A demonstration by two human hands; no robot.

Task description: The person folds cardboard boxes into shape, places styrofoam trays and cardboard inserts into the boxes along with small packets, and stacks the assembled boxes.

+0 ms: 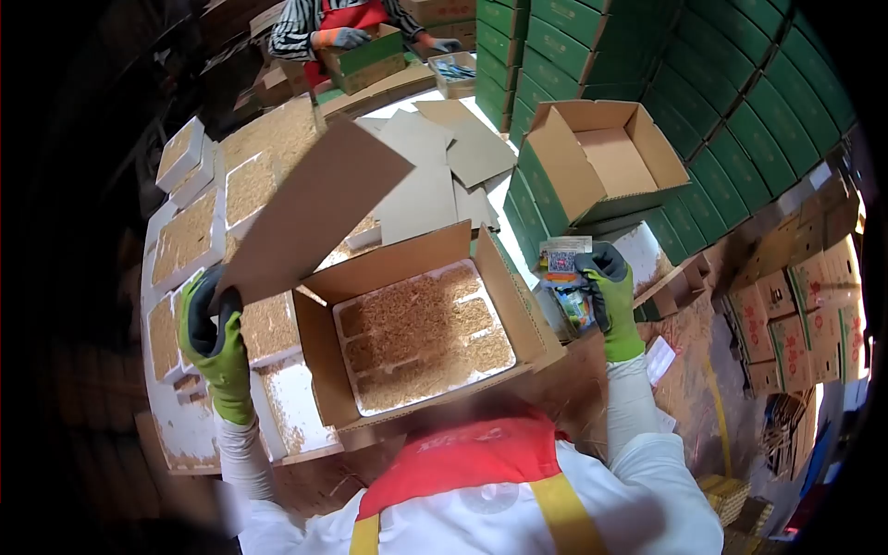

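My left hand, in a green and grey work glove, grips the lower corner of a flat brown cardboard sheet, which is raised and tilted. My right hand, gloved the same way, pinches a small printed card with a QR code. Just below it, colourful packets sit by a small container; whether my fingers touch them I cannot tell. Between my hands stands an open cardboard box. Inside it lies a white foam tray filled with sawdust-like material.
White foam trays of sawdust cover the left. Flat grey cardboard sheets lie behind the box. An open green box stands right, before tall stacks of green boxes. Across the table, a co-worker's gloved hand touches another box.
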